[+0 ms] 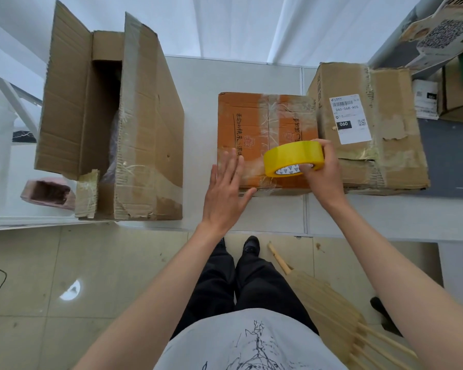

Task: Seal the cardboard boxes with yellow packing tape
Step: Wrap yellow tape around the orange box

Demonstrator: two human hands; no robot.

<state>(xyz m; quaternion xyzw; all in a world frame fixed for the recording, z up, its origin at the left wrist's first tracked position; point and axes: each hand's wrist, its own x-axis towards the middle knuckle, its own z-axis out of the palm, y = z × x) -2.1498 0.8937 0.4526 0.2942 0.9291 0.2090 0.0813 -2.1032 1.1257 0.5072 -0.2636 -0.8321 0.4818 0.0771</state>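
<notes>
Yellow tape has not yet gone onto any box, as far as this view shows. The right hand [321, 169] grips the roll of yellow packing tape [294, 158], fingers curled round its rim, and holds it above the near edge of the orange box [247, 129] in the middle of the bench [198, 84]. The left hand [225, 193] is spread flat, fingers straight, over the near left corner of that box; whether it presses the lid I cannot tell. Old clear tape crosses the orange box and the brown labelled box [385, 129] touching its right side. The tall open box [145, 129] stands well to the left, flaps up. All sealing appears to remain.
</notes>
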